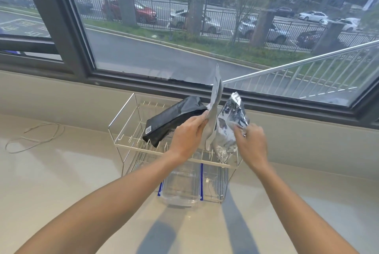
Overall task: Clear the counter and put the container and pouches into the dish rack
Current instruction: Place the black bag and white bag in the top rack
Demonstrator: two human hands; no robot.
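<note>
A: Why upright? Left hand (187,133) pinches grey pouch (215,110), right hand (251,141) grips foil pouch (230,124), slotting both between dish rack (123,122) tines.

B: Black pouch (174,119) lies on top tier; container (180,184) sits beneath.

- Two bare forearms entering from the lower corners of the frame, no sleeves showing.
- Left hand (187,134) and right hand (253,141) ungloved, without rings or watch.
</note>
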